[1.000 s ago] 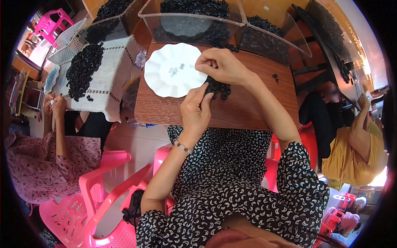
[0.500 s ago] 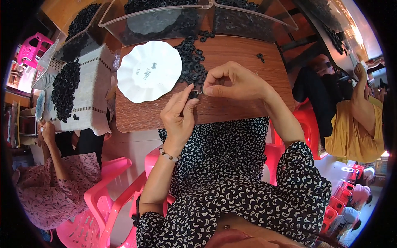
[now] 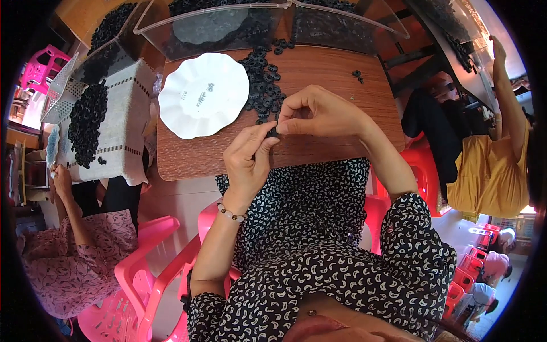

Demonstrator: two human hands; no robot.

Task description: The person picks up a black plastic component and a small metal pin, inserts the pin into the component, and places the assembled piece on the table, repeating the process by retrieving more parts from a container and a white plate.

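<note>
The left grip [image 3: 245, 157] pinches a small black part [image 3: 272, 133] between thumb and fingers, above the wood-grained worktop [image 3: 336, 71], just nearside of a pile of similar rounded, holed pieces [image 3: 264, 88]. The right grip [image 3: 322, 117] meets it, fingers curled; whether it holds anything, one cannot tell. Beside the pile lies a white scallop-rimmed plate [image 3: 185, 122] with grey specks [image 3: 204, 97] too small to identify.

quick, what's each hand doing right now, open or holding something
Left hand: closed, pinching a small black part.
Right hand: thumb and forefinger closed together beside that part; whether they grip anything cannot be told.
</note>
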